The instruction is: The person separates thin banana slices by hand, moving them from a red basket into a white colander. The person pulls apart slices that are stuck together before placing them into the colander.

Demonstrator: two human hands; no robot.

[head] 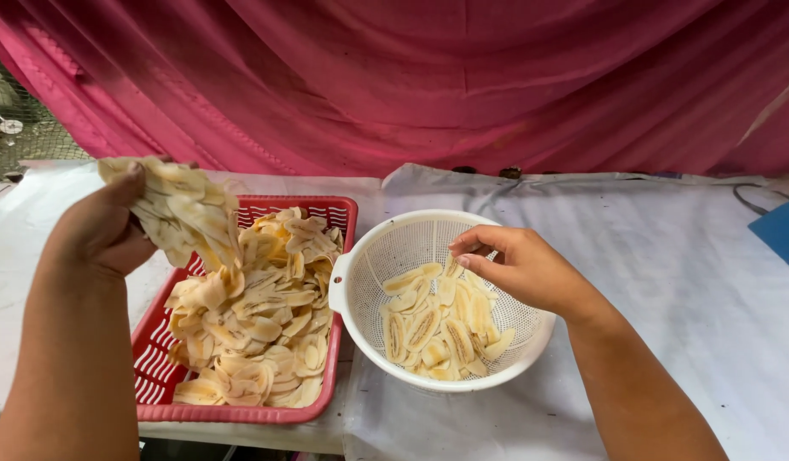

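- left hand (100, 229) raised, gripping bunch of banana slices (185, 213) over red basket (155, 367)
- right hand (514, 265) fingers pinched, over slices in white colander (360, 282), held item unclear

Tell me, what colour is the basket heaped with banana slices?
Red basket, clearest in the head view.

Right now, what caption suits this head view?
Left hand lifts banana slices above red basket; right hand over white colander.

The left hand (100, 230) grips a bunch of banana slices (185, 213) above a basket (155, 376) heaped with slices. Right of those fingers stands a colander (360, 282); the right hand's (518, 265) fingertips hang over the slices in it.
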